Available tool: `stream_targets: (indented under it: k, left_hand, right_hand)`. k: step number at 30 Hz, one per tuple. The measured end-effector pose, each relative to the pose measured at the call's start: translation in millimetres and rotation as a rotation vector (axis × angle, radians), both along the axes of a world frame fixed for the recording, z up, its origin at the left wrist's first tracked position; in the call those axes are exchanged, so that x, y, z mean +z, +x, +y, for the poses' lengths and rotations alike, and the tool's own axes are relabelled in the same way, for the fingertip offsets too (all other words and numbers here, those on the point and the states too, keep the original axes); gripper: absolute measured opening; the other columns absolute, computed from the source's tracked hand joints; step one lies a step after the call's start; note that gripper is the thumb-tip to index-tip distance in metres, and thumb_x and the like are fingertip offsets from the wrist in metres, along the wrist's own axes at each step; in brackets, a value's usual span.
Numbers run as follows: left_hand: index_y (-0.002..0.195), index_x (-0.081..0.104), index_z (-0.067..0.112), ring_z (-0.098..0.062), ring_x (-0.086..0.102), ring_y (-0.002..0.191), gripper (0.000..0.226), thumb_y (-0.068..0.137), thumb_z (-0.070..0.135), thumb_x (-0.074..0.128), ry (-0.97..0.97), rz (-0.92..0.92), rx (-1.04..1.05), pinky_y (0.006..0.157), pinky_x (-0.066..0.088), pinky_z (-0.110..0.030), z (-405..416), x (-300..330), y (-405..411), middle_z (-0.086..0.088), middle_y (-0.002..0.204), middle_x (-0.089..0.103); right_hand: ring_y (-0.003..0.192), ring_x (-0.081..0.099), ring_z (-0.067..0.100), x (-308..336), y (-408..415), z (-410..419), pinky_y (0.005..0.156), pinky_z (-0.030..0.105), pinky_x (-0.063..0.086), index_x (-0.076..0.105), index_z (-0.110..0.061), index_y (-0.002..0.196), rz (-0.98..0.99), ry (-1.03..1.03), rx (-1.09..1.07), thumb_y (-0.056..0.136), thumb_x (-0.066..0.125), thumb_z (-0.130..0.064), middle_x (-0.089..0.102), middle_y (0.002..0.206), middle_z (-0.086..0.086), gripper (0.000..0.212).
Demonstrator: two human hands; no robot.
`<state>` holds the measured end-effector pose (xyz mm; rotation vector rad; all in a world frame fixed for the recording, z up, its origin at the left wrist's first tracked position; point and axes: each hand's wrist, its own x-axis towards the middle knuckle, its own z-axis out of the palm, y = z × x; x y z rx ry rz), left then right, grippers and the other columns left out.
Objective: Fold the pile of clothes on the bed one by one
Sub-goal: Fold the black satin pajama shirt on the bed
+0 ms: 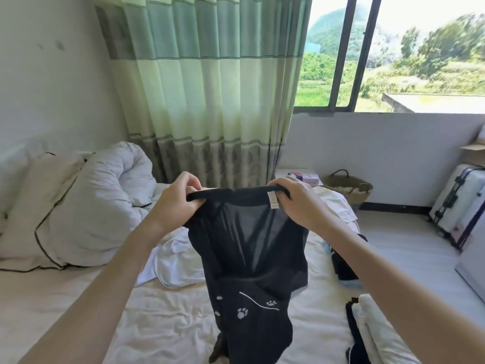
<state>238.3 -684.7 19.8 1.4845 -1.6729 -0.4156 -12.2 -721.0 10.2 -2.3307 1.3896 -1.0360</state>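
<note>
On the bed (183, 324), unfolded clothes (181, 261) remain beyond a folded stack (372, 327) at right, so I judge the work partway. Left hand (175, 203) and right hand (296, 198) each pinch the black tights (249, 258) waistband, held up, unfolded.

Both bare forearms extend forward and converge at chest height. The left hand (175, 200) and right hand (296, 198) are raised level, knuckles up, fingers curled, each pinching the waistband of a black garment (249, 248).
</note>
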Motion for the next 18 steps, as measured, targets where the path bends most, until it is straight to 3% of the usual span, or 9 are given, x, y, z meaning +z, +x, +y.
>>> stream_targets:
  k: [2,4,6,8,12,15,18]
  left_hand:
    - [0.092,0.05,0.027,-0.013,0.06,0.071,0.019,0.089,0.012,0.061,0.082,-0.05,-0.111,0.05,0.048,-0.017,0,2,1,0.0,0.083,0.063]
    - [0.096,0.059,0.028,-0.011,0.061,0.08,0.016,0.088,0.016,0.064,0.104,-0.189,-0.166,0.065,0.046,-0.017,1,-1,1,0.001,0.087,0.066]
    - [0.098,0.067,0.021,-0.011,0.061,0.09,0.011,0.087,0.022,0.065,0.078,-0.31,-0.125,0.075,0.043,-0.018,-2,-5,4,0.004,0.094,0.068]
    - [0.095,0.068,0.021,-0.013,0.061,0.089,0.013,0.088,0.03,0.063,0.043,-0.368,-0.014,0.073,0.044,-0.021,-2,-7,7,0.005,0.091,0.068]
    - [0.088,0.065,0.02,-0.016,0.06,0.073,0.009,0.089,0.028,0.061,-0.021,-0.291,0.075,0.07,0.05,-0.033,-3,-7,5,0.005,0.078,0.066]
    - [0.084,0.06,0.02,-0.012,0.056,0.07,0.005,0.088,0.019,0.062,-0.039,-0.226,0.095,0.061,0.043,-0.018,-5,-6,3,0.004,0.08,0.062]
    - [0.081,0.054,0.024,-0.009,0.054,0.072,0.012,0.089,0.018,0.061,-0.011,-0.113,0.08,0.058,0.038,-0.012,-8,-5,5,0.005,0.083,0.058]
  right_hand:
    - [0.099,0.045,0.009,5,5,-2,0.08,0.016,0.03,0.064,-0.015,0.112,0.017,-0.004,0.001,0.097,0.045,-0.012,0.052,0.103,-0.007,0.024]
    - [0.103,0.046,0.012,6,7,-3,0.079,0.016,0.029,0.065,-0.014,0.113,0.065,0.012,-0.002,0.097,0.046,-0.012,0.055,0.107,-0.003,0.025]
    - [0.106,0.049,0.019,6,5,-6,0.085,0.02,0.033,0.065,-0.011,0.113,0.132,0.041,-0.009,0.096,0.048,-0.01,0.058,0.111,0.004,0.024]
    - [0.107,0.05,0.024,5,2,-8,0.088,0.023,0.035,0.066,-0.008,0.113,0.194,0.057,-0.028,0.095,0.049,-0.008,0.059,0.112,0.009,0.024]
    - [0.094,0.055,0.025,1,1,-9,0.071,0.026,0.036,0.065,-0.01,0.11,0.282,0.078,-0.085,0.095,0.048,-0.009,0.062,0.103,0.009,0.023]
    - [0.085,0.052,0.023,1,4,-11,0.067,0.03,0.039,0.062,-0.012,0.103,0.242,0.126,-0.124,0.092,0.047,-0.006,0.062,0.095,0.007,0.019]
    - [0.085,0.05,0.017,4,6,-13,0.069,0.024,0.034,0.062,-0.011,0.103,0.086,0.223,-0.102,0.092,0.051,-0.007,0.058,0.09,0.001,0.016]
